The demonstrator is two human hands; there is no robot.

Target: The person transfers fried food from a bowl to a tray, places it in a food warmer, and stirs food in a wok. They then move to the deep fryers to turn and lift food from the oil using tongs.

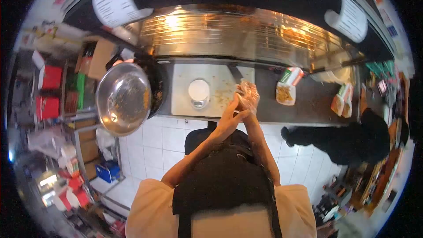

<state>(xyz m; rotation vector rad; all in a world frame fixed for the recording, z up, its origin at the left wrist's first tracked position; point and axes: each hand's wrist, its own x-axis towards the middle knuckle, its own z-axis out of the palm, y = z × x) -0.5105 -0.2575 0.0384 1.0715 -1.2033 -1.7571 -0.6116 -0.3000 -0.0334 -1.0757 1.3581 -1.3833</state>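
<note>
My left hand [231, 117] is bare and closed on the clear plastic glove [251, 91] that covers my right hand [248, 101]. The two hands touch over the right edge of a white cutting board [180, 101]. Glare on the plastic hides how my right fingers are bent. A knife [235, 73] with a dark blade lies just beyond the hands. Left of them, a small round white scale [199, 91] stands on the board, with brownish food scraps [222, 93] beside it.
A large steel bowl [123, 99] sits at the left. Right of the board, the dark counter [308, 105] holds an open box of food [285, 93] and two filled packets [342, 101]. A person in black [352, 136] stands at the right. A lit glass cabinet [198, 31] runs behind.
</note>
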